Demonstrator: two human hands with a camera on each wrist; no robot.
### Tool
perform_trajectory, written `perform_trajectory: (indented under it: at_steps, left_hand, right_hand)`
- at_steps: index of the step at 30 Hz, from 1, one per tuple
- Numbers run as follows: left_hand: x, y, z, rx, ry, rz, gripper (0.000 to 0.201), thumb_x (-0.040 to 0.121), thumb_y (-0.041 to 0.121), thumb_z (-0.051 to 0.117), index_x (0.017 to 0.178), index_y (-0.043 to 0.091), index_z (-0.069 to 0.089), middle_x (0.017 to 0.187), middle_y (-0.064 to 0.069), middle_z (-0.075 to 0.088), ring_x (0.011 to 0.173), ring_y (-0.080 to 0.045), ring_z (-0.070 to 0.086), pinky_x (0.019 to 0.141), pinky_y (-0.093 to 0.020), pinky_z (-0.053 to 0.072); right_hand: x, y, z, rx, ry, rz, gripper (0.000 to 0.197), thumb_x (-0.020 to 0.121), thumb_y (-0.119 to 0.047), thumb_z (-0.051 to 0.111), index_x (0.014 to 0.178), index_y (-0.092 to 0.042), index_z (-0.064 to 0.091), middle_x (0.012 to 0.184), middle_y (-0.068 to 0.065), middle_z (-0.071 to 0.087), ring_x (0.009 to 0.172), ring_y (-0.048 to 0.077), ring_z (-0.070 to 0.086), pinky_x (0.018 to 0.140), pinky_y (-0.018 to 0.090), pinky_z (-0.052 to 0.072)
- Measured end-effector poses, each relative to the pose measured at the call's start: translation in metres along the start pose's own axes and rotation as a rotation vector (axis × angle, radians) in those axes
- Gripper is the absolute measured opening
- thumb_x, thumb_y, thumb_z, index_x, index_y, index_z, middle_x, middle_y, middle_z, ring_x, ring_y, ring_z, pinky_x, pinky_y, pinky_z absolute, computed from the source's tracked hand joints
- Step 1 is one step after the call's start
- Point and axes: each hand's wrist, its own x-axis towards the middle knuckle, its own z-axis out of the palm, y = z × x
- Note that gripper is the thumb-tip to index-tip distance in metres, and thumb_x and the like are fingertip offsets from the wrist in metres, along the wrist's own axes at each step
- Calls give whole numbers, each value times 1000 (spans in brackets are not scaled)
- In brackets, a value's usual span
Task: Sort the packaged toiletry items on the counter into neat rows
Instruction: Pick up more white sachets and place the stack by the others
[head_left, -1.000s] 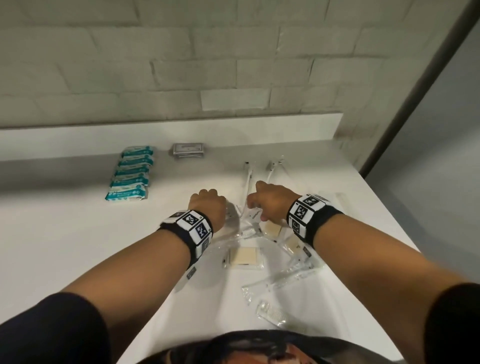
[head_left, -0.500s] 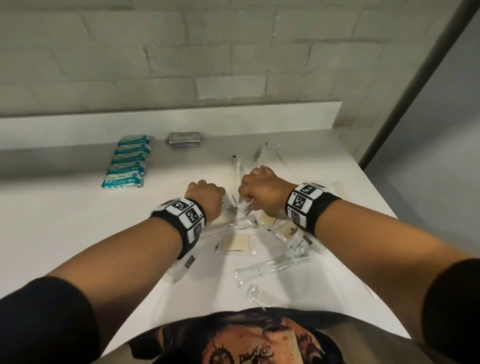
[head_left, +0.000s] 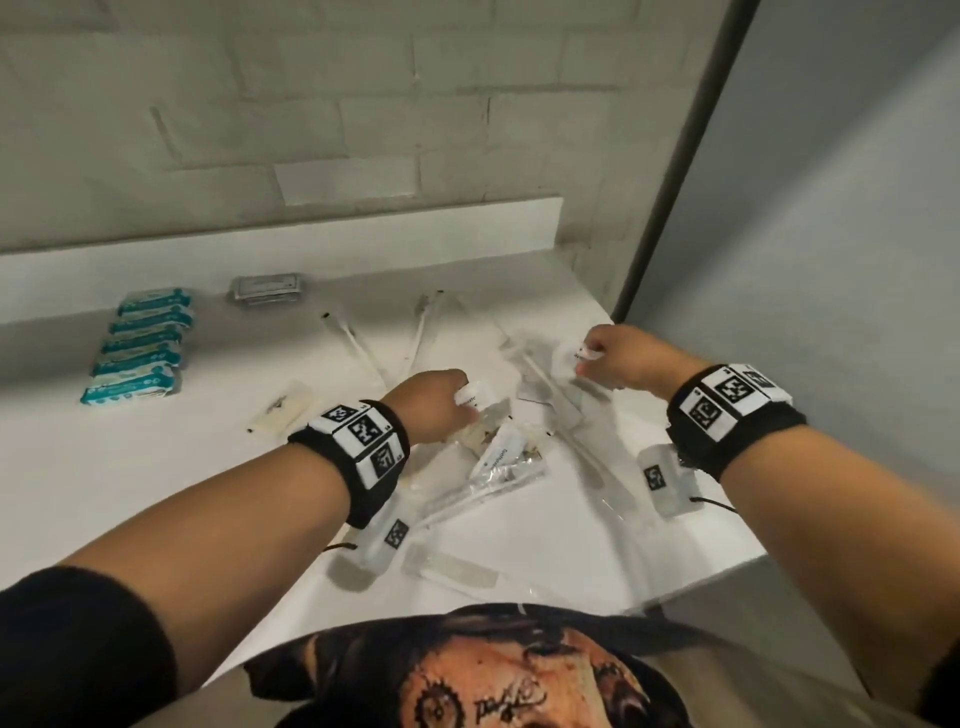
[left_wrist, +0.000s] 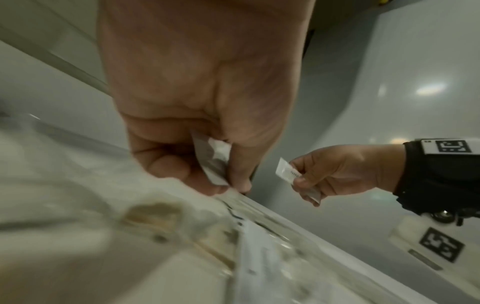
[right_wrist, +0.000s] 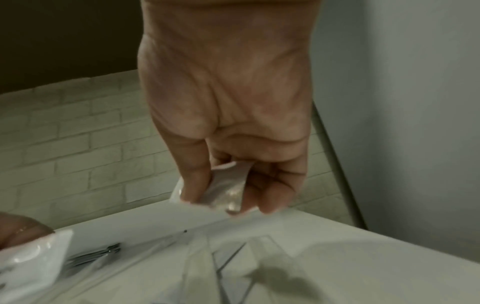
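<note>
Each grip pinches a small clear-wrapped sachet. The left hand (head_left: 436, 402) holds its sachet (head_left: 475, 397) between thumb and curled fingers, low over the jumble of packets (head_left: 498, 462) in the middle of the table (head_left: 130, 467). The right hand (head_left: 621, 361) pinches a second sachet (head_left: 569, 358) the same way, raised above the table's far right part, well apart from the left.

The step in hand looks like pulling like items out of the unsorted heap, one per hand. Part of the sorting is already laid out: a row of teal packets (head_left: 140, 345) runs along the far left, a grey packet (head_left: 267, 288) lies beside it near the back ledge, and several long thin wrapped sticks (head_left: 345, 338) lie fanned behind the heap. One flat cream packet (head_left: 283, 410) lies alone to the left of the pile.

The next move probably calls for choosing a bare stretch of table and setting both sachets down side by side, edges square, to start or extend a row. The wrappers look slick and light, so a gentle, flat release should keep them from sliding askew.
</note>
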Motion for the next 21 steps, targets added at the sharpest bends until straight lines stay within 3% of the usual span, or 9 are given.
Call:
perform_trajectory:
  at_steps: [4,6,8,10,12,14,16,19,21]
  left_hand:
    - [11,27,31,99,-110,-47,54,86,42,64,127,9,49,134,-7,54,119,-25,51,90,-29,39]
    - [14,33,42,73,-106,-89,61,80,42,71,127,11,48,136,-2,53,120,-22,52,92,-30,42]
    - [15,37,46,58,-88,-125,64,76,44,75,125,13,49,131,-1,57,115,-21,55,88,-29,44]
    - [15,41,44,113,-110,-147,66,77,45,73,127,10,48,127,-5,58,113,-23,56,85,-28,43]
    - [15,45,40,186,-138,-159,64,80,44,71,128,9,49,126,-7,58,113,-24,56,82,-27,41]
    - [13,46,36,244,-165,-204,62,79,45,71,126,9,52,122,-8,61,110,-24,59,81,-28,44]
    - [12,44,33,271,-188,-249,57,78,45,72,118,7,56,110,-7,64,99,-23,61,75,-27,46]
    - [7,36,30,256,-190,-282,52,79,40,72,114,6,56,94,-4,60,84,-21,56,69,-27,42]
    - [3,30,28,215,-184,-282,52,80,36,71,119,7,53,104,-5,62,90,-21,57,72,-26,42]
  right_hand:
    - [-28,23,3,31,-270,160,22,82,-14,73,81,-9,52,79,5,47,74,27,53,71,41,58]
    - [-43,28,11,1,-411,188,19,82,-9,72,86,-4,54,78,8,49,68,24,53,66,39,60]
    - [-52,26,24,-122,-503,128,20,82,-10,70,92,4,59,86,14,62,68,31,63,66,39,60]
    - [-53,20,37,-204,-482,46,27,82,-15,69,100,4,63,99,19,70,76,34,71,67,40,59]
    - [-49,12,40,-177,-389,-15,22,85,-20,68,99,-4,62,99,14,71,81,30,71,67,36,57]
    - [-39,6,34,-190,-205,-58,26,87,-26,65,107,-10,60,104,7,64,94,26,64,68,29,47]
    - [-27,4,32,-191,-54,-96,32,86,-30,64,112,-13,60,106,4,60,94,23,54,71,25,37]
    - [-20,2,41,-208,-121,-184,32,85,-34,64,112,-17,62,111,4,60,97,21,55,74,23,45]
    - [-19,2,44,-45,-201,-227,29,85,-26,66,112,-16,63,104,-1,57,89,15,57,60,9,44]
